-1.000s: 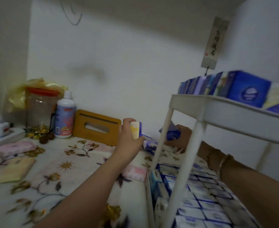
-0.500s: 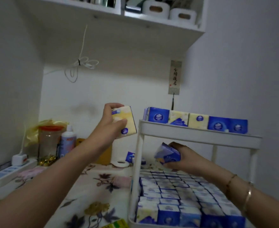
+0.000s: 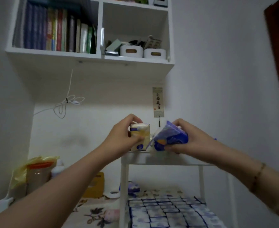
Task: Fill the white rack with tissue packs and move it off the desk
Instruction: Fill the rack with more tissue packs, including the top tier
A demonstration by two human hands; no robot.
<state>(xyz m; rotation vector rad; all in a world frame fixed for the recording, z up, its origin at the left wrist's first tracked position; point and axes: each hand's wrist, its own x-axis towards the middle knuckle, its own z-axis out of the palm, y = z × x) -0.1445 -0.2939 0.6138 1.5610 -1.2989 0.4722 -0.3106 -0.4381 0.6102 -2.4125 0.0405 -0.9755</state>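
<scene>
- Head view, step in hand: the filling is under way at the top tier of the white rack (image 3: 160, 159). The left hand (image 3: 120, 139) has its fingers (image 3: 136, 139) clamped round a yellow tissue pack (image 3: 141, 142), held upright with its base at the tier's left end. The right hand (image 3: 189, 139) pinches a blue tissue pack (image 3: 170, 139), tilted, just beside the yellow one and above the same tier (whether it touches the tier I cannot tell; that spot is blurred).
- Head view, where the task's things are: the rack stands on the surface (image 3: 92, 213), not yet moved off it. Its lower tier (image 3: 168, 213) is packed with rows of blue and white packs. One loose blue pack (image 3: 133, 187) lies on the surface behind the rack's left post.
- Head view, next move, as I judge it: both packs need squaring up and pressing down side by side on the top tier; the soft wrappers look as if they would give under the grip, so they should be released gently. Lifting the rack comes later.
- Head view, surface and room: a flower-patterned cloth covers the surface. At its left stand a red-lidded jar (image 3: 36, 175), a white bottle (image 3: 58, 168), a wooden tissue box (image 3: 94, 186) and a power strip (image 3: 4, 202). Above hangs a white wall shelf (image 3: 89, 66) with books (image 3: 56, 28) and small white bins (image 3: 143, 51); a calligraphy scroll (image 3: 158, 102) hangs on the wall.
</scene>
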